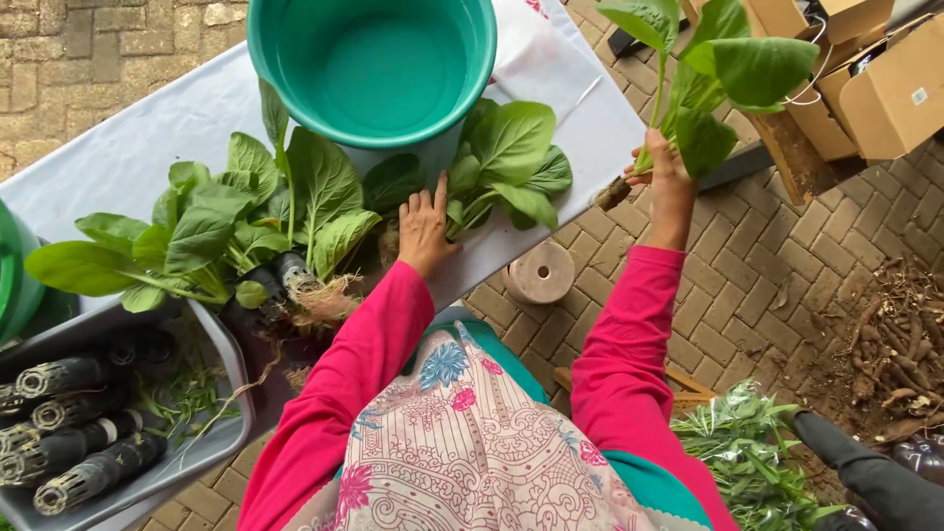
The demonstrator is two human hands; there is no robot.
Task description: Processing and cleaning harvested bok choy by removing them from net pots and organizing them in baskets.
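Note:
My right hand (669, 182) is raised past the table's right edge and grips a leafy green plant (713, 74) by its stems, roots hanging at the left of the fist. My left hand (425, 228) rests with spread fingers on the white table (128, 147), touching the stems of another leafy plant (506, 162). A pile of the same green plants (226, 221) lies to the left, some with roots in black net pots (290, 270). A teal bucket (374, 64) stands just beyond my left hand.
A grey tray (221, 433) at lower left holds several black net pots (69, 413) and green scraps. A wooden spool (539, 272) lies on the brick paving. Cardboard boxes (885, 88) stand upper right. Cut roots (900, 334) and bagged greens (747, 452) lie at right.

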